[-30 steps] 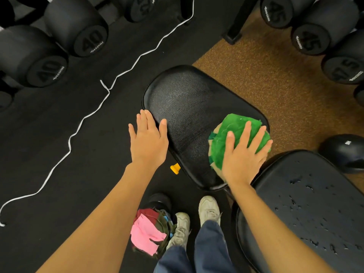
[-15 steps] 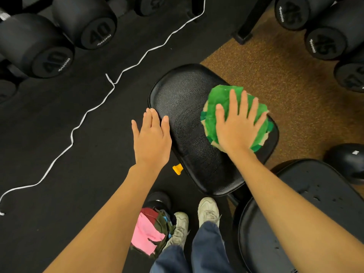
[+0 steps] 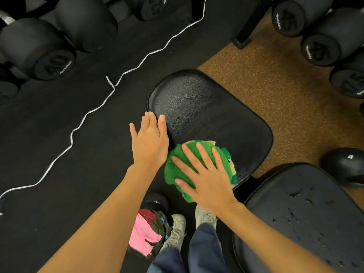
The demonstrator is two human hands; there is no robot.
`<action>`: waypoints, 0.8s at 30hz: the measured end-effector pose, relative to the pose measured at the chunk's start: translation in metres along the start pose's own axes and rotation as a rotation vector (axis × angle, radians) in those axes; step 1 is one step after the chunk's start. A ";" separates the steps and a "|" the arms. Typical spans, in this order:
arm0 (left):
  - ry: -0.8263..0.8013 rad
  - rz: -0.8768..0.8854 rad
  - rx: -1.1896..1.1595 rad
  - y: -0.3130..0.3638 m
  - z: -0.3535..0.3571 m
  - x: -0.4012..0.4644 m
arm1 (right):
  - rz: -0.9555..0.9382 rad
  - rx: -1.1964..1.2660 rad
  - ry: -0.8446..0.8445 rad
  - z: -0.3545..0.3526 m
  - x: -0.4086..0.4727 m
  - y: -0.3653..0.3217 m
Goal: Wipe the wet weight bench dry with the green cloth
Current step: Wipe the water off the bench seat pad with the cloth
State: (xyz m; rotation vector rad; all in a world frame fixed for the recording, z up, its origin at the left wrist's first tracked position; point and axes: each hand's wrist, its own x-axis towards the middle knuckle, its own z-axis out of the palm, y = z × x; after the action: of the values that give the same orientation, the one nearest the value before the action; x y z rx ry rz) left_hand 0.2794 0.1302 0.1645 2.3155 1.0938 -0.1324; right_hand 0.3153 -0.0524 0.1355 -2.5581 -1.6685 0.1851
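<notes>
**A:** Green cloth (image 3: 199,164) is lying under your right hand (image 3: 206,180); you are pressing it flat with straight, spread fingers at the near left edge of the seat pad (image 3: 206,111).

**B:** And my left hand (image 3: 149,142)?

**A:** You are resting it flat beside the pad's left edge, fingers straight, holding nothing.

**B:** How far am I?

**A:** Judging by the sheen, the seat pad is looking mostly dry; I am seeing no beads on it. The back pad (image 3: 299,219) at your right is carrying scattered droplets, so that part is waiting for you, probably most of the job.

**B:** What is the surface like?

**A:** Black textured vinyl, likely smooth enough for the cloth to glide on.

**B:** The room?

**A:** You are standing on black rubber flooring (image 3: 59,154), with brown flooring (image 3: 285,85) to the right. Dumbbells (image 3: 43,54) are sitting on racks at both upper corners, a white cord (image 3: 94,107) is trailing across the floor, and a heap of rags (image 3: 147,233) is lying by your shoes.
</notes>
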 end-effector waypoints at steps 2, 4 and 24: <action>0.001 0.004 0.004 -0.002 0.001 0.001 | -0.039 0.006 -0.014 -0.004 -0.007 0.013; 0.007 0.014 0.012 -0.003 0.001 0.000 | -0.025 0.002 -0.009 -0.008 -0.004 0.026; 0.063 0.045 -0.030 -0.006 0.005 -0.003 | 0.993 0.142 0.297 0.002 0.016 0.095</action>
State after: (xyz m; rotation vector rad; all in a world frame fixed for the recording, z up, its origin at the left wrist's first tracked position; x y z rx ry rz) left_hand 0.2740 0.1284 0.1582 2.3294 1.0668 -0.0257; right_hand 0.4073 -0.0762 0.1202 -2.8526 -0.1903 -0.0284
